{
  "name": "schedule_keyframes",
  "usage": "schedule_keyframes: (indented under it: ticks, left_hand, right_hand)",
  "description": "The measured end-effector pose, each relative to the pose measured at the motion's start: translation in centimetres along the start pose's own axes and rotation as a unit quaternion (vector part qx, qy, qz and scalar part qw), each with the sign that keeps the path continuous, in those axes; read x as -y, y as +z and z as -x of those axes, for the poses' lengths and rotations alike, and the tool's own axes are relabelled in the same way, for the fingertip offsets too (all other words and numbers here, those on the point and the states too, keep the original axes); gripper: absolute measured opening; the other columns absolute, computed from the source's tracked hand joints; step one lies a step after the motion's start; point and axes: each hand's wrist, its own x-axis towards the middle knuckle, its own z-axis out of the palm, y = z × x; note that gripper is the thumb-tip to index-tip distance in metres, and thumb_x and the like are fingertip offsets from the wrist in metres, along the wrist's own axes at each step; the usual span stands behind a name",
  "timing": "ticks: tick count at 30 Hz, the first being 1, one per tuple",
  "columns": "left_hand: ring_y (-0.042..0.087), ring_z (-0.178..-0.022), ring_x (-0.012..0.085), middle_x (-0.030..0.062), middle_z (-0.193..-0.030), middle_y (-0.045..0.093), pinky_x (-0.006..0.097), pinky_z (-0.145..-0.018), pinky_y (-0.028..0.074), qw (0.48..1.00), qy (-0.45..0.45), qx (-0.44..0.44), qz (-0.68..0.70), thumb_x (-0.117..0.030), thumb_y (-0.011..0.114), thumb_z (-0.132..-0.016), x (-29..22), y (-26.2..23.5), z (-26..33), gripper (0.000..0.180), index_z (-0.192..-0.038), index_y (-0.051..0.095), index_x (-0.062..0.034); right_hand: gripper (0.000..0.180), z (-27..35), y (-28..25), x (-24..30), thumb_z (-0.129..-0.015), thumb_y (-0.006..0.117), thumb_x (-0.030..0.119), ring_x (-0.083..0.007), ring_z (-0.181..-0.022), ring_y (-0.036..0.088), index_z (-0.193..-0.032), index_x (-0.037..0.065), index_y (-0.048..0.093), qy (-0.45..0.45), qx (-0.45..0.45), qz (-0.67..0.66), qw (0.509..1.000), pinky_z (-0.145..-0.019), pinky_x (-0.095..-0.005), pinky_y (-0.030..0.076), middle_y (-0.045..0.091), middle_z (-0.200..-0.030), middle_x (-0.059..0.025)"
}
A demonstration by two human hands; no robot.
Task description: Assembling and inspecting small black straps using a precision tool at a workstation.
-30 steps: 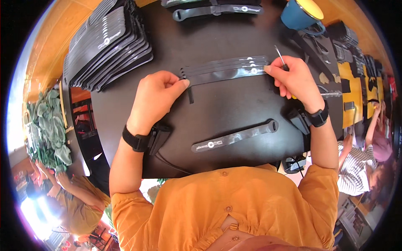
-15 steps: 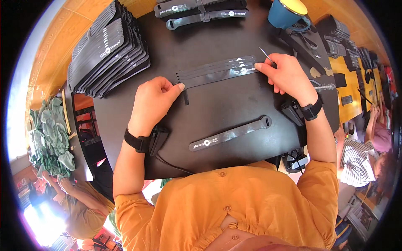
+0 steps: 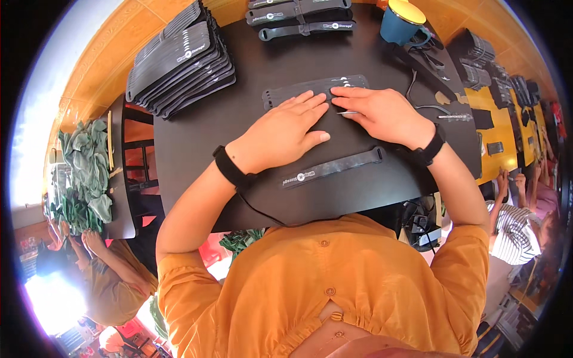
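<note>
Both my hands are over a flat sheet of joined black straps [image 3: 304,85] on the dark table. My left hand [image 3: 280,128] lies on its near edge, palm down, fingers stretched out and holding nothing. Beside it, my right hand [image 3: 385,113] also reaches onto the sheet, with a thin pointed metal tool [image 3: 348,112] tucked under its fingers; the tool's handle is hidden. Closer to me, a single loose black strap [image 3: 334,167] with a slot at its right end lies apart from both hands.
At the far left stands a tall stack of black strap sheets [image 3: 173,71]. Banded strap bundles [image 3: 307,30] lie at the back, with a blue mug [image 3: 397,27] at the far right. More black straps lie near the mug. Other people work at tables on both sides.
My hands have moved inward from the sheet's two ends to its middle. My left fingers have gone from a pinch at the corner to lying flat. The pointed tool stays in my right hand.
</note>
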Motion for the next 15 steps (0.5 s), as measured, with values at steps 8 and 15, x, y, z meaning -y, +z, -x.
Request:
schedule_keyframes:
  ticks: [8,15]
  left_hand:
    - [0.047,-0.133,0.0357,0.0220,-0.137,0.054,0.040,-0.110,0.038,0.987,-0.153,-0.040,0.029,-0.027,0.059,-0.095,-0.3,-1.1,2.5,0.046,-0.128,0.056,0.0042]
    - [0.063,-0.093,0.0349,0.0165,-0.100,0.066,0.041,-0.082,0.051,0.986,-0.063,-0.009,0.152,-0.021,0.070,-0.086,-5.0,-1.1,4.5,0.030,-0.108,0.065,-0.0010]
  right_hand:
    - [0.031,3.0,-1.8,-0.4,-0.091,0.061,0.024,-0.0298,-0.104,0.065,-0.116,0.007,0.067,0.074,-0.023,0.027,0.997,-0.086,-0.0393,0.054,0.064,-0.124,-0.0087]
    - [0.041,5.7,-3.3,4.5,-0.075,0.079,0.023,-0.0318,-0.096,0.063,-0.111,0.008,0.067,0.066,0.099,-0.101,0.988,-0.082,-0.0370,0.052,0.061,-0.109,-0.0087]
